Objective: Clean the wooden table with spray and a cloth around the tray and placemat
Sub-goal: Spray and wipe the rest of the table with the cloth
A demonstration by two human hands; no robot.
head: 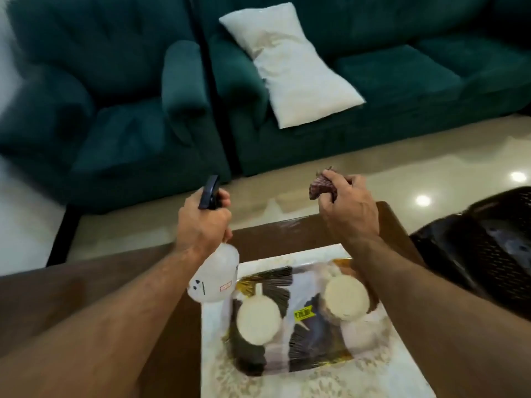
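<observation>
My left hand (202,222) grips the dark trigger head of a white spray bottle (215,275), held above the left side of the brown wooden table (86,285). My right hand (349,209) clutches a bunched dark reddish cloth (321,188) above the table's far edge. Below my arms a pale patterned placemat (382,357) lies on the table. On it sits a tray (304,354) with a dark and white pattern and a yellow sticker. Two round cream lids or cups (258,320) stand on the tray.
A dark woven plastic chair or basket (482,245) stands at the table's right. Beyond the table lies a glossy pale floor (431,168), then a dark green armchair (115,110) and sofa (402,67) with a white pillow (290,67).
</observation>
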